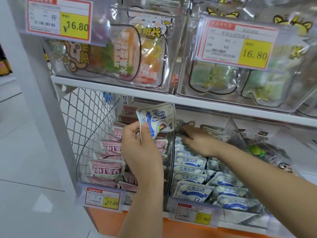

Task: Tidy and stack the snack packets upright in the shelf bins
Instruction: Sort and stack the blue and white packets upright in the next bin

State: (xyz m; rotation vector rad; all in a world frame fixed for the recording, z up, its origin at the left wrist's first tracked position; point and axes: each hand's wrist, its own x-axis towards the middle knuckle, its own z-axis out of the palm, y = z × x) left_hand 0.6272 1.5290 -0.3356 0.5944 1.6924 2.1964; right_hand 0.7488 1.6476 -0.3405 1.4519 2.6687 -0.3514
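Head cam only. The dark packets (271, 152) in the right-hand bin are blurry behind the clear plastic, and the left forearm covers part of the pink packets (107, 169) in the left bin (82, 162).

The left hand (139, 146) is raised in front of that bin, its fingers (133, 127) and thumb pinching the lower corner of a blue-and-white packet (157, 118), which is tilted just under the shelf edge.

The right hand (199, 140) reaches palm-down into the middle bin (172, 169), fingertips on the rows of matching packets (192, 188) at the back - can't tell if it's gripping one.
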